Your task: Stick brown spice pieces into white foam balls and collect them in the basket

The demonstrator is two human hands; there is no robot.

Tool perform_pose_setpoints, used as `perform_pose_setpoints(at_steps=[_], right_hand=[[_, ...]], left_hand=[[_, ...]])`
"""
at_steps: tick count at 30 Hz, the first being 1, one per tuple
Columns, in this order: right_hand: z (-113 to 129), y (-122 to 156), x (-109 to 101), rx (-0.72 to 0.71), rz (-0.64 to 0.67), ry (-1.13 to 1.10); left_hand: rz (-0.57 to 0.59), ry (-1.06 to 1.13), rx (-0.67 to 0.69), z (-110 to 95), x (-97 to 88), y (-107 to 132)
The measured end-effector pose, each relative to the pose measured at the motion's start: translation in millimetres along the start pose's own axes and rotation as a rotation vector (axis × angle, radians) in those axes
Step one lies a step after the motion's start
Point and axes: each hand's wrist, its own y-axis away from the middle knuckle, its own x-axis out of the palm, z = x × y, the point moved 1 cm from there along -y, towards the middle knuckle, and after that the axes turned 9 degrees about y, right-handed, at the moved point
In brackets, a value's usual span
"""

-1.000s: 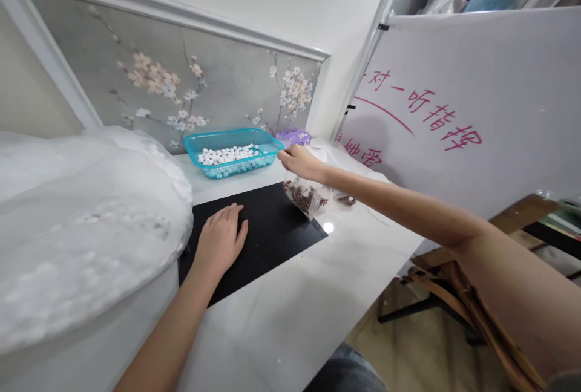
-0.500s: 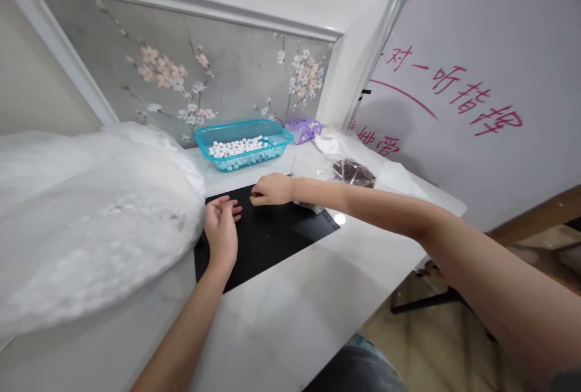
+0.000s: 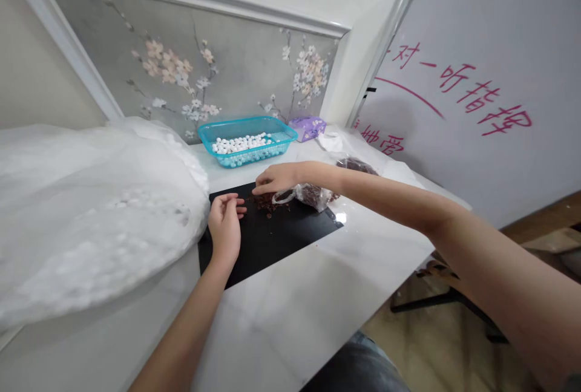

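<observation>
My left hand (image 3: 226, 228) hovers at the left part of a black sheet (image 3: 272, 241), fingers slightly bent and apart, with nothing in them. Over the sheet's far edge, my right hand (image 3: 276, 178) has its fingers bent down and drawn together; what is between the fingertips, if anything, is hidden. Just below it, small reddish-brown pieces (image 3: 269, 205) lie loose on the sheet. A clear plastic bag (image 3: 313, 196) of similar pieces lies under my right forearm, its mouth towards the pile. The forearm covers part of the bag.
Behind the sheet stands a blue plastic basket (image 3: 247, 159) holding many white beads. A purple tissue pack (image 3: 307, 128) sits beside it. To the left bulges a large white translucent bag (image 3: 104, 228). A whiteboard (image 3: 481, 156) rises at the right of the white table (image 3: 318, 295).
My right hand has shifted slightly up and the forearm has risen in view. Loose reddish-brown pieces and the bag's mouth now show on the sheet. The left hand has barely moved.
</observation>
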Motion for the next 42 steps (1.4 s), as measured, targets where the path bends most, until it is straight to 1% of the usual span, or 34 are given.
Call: perform_pose_setpoints(at_steps=[3,5,7,9,12,14,17,20,23,25,27,29,31,33,35,39,42], right_hand=[[-6,5,-8,0.02,0.032,-0.179],[-8,13,-12,0.011,0.021,-0.183],[-8,26,-17,0.0,-0.024,-0.086],[-9,42,-19,0.038,-0.058,0.091],[-11,66,-17,0.14,-0.007,0.402],[-16,80,-15,0.168,0.041,0.512],[-25,97,-14,0.205,0.06,0.485],[-33,110,-16,0.234,-0.008,0.443],[-39,122,-21,0.284,-0.077,0.499],[-43,128,-24,0.354,-0.076,0.565],[-49,132,-26,0.466,-0.046,0.613],[-58,134,-26,0.622,0.028,0.592],[-69,136,-23,0.771,0.117,0.509],[-79,136,-17,0.861,0.167,0.43],[-89,136,-9,0.894,0.147,0.406],[-102,137,5,0.933,0.026,0.363],[-110,138,12,0.954,-0.016,0.23]], left_hand=[[-0.008,0.004,0.004,1,-0.6,-1],[-0.012,0.003,0.006,2,-0.6,-1],[-0.015,0.004,0.004,1,-0.3,0],[-0.017,0.006,-0.003,0,0.3,0],[-0.014,0.004,-0.015,-1,0.9,1],[-0.01,0.0,-0.016,-1,1.0,1],[-0.01,-0.004,-0.01,-1,0.8,1],[-0.006,-0.006,-0.001,-1,0.7,0],[-0.006,-0.009,0.004,-1,1.0,0],[-0.008,-0.011,0.004,-2,1.3,0],[-0.009,-0.012,0.003,-2,1.6,0],[-0.011,-0.011,-0.001,-2,1.6,0],[-0.012,-0.013,-0.007,-2,1.5,-1],[-0.01,-0.016,-0.008,-1,1.4,-1],[-0.005,-0.018,-0.005,-1,1.5,-1],[-0.004,-0.012,-0.005,-2,1.9,-2],[-0.004,-0.019,-0.008,-2,2.4,-1]])
